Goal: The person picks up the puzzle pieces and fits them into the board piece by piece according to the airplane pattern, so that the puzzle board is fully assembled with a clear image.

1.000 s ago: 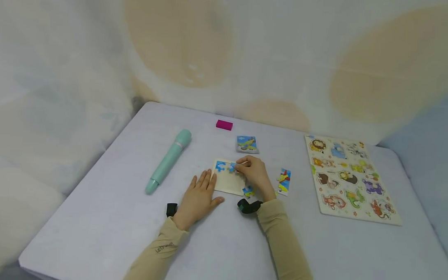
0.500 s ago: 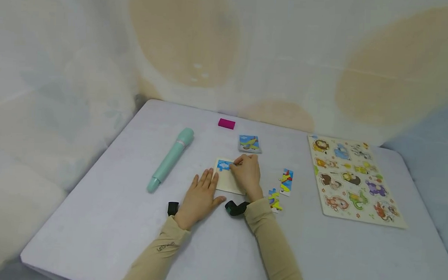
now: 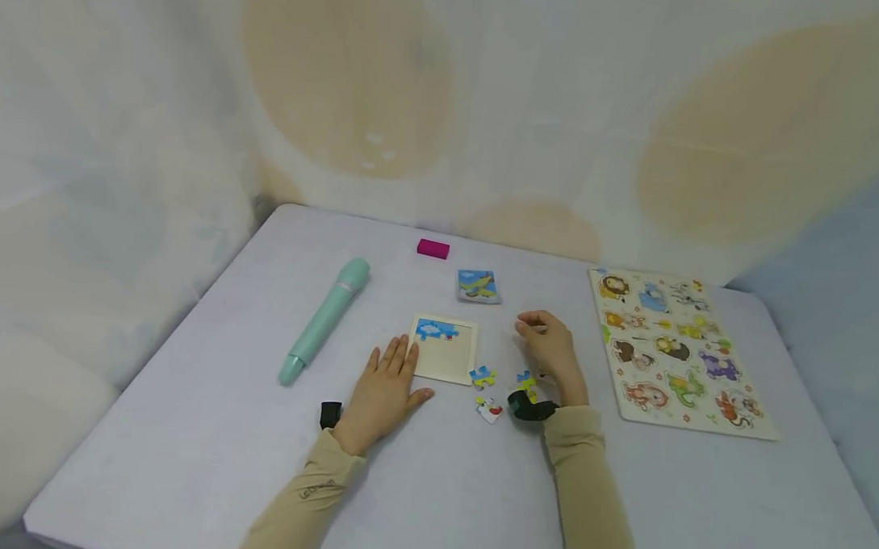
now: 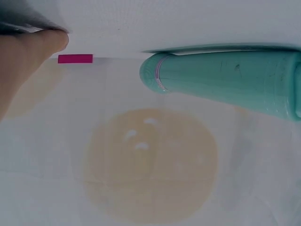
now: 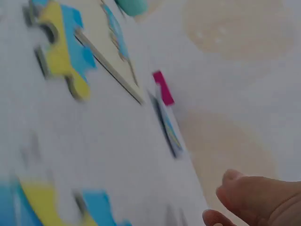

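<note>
Fingers, head view: the left hand (image 3: 380,394) lay flat and straight-fingered against the left edge of the puzzle frame (image 3: 444,361); the right hand (image 3: 549,343) was well off its right edge, fingers bent, and whether they pinched anything I could not tell.
Frame, head view: nearly square, so no marked long axis; its joined strip (image 3: 436,330) ran along the back edge from the left corner.
Loose pieces, head view: blue-and-yellow piece (image 3: 482,378) just beside the frame's front right corner; white-and-red piece (image 3: 489,409) nearer the front edge of the table (image 3: 186,459).
Lie from right fingertips: frame toward the table's left edge, those pieces toward its front edge; the right hand was nearer them, I judged.
Left wrist view: only a fingertip, pink block (image 4: 76,59) and teal rod (image 4: 225,75) showed.
Right wrist view: two bent fingertips, no piece visible at them.
</note>
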The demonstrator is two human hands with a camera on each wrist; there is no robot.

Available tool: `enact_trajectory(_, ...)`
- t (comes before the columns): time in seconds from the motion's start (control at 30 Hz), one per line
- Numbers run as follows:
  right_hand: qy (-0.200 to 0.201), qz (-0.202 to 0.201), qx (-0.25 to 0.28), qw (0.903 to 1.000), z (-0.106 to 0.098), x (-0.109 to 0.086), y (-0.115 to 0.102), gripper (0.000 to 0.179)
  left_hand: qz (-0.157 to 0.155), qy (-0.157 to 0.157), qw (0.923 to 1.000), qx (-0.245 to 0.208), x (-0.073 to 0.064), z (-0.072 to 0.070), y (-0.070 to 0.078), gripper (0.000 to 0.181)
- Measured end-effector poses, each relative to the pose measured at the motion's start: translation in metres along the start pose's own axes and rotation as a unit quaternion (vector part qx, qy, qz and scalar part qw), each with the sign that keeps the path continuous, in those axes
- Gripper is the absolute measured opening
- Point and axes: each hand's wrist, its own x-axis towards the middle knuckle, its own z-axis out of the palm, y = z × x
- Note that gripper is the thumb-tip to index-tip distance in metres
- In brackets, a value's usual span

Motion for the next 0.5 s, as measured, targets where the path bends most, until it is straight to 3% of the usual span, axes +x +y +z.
enact_trajectory(0.1,-0.001,0.015,-0.02,0.9997,-0.024,-0.007,0.015,0.043,-0.006,-0.001,1.0,0.004,-0.001,-0.001,-0.005,0.078)
enact_trajectory(0.27,-0.064,-0.022,-0.062,0.9958,-0.036,-0.01,0.019,0.065,-0.018,-0.001,0.9998,0.006,-0.005,-0.004,-0.013,0.078)
enact_trajectory(0.37,-0.066,-0.038,-0.083,0.9936,-0.032,-0.007,0.015,0.066,-0.014,0.006,0.9999,0.002,-0.006,-0.005,-0.015,0.078)
enact_trajectory(0.5,-0.035,-0.027,-0.111,0.9929,-0.025,-0.004,0.014,0.05,-0.008,0.012,0.9999,0.002,-0.007,-0.006,-0.015,0.077)
